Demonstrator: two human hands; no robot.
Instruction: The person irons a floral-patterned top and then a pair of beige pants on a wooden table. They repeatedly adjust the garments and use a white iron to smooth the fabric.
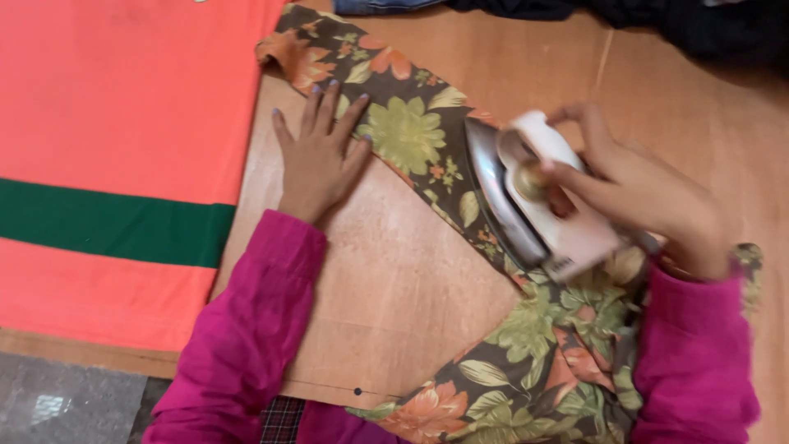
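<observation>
A: The right hand point(637, 193) is closed around the handle of the white electric iron with a shiny metal soleplate point(534, 197), which sits tilted on the dark floral-print cotton strip point(407, 136). The picture is blurred there, so how flat the soleplate lies I cannot tell.

B: And the left hand point(320, 156)?

A: Flat and spread, gripping nothing, its fingertips pressing the strip's edge just up from the iron's tip. That is my worry: those fingers lie close to the hot plate, and a slip of the iron toward them could burn them.

B: Anything for the cloth?

A: If the iron rests too long in one spot, I judge the print may scorch. The strip also bunches into folds below the iron, near the magenta sleeves point(246, 329), so creases could get pressed in.

B: Around that?

A: Beneath the strip, the brown wooden desk point(394, 279); well to the iron's left, a coral-orange cloth with a green band point(115, 164); beyond the iron, dark garments point(699, 25) at the desk's far edge.
</observation>
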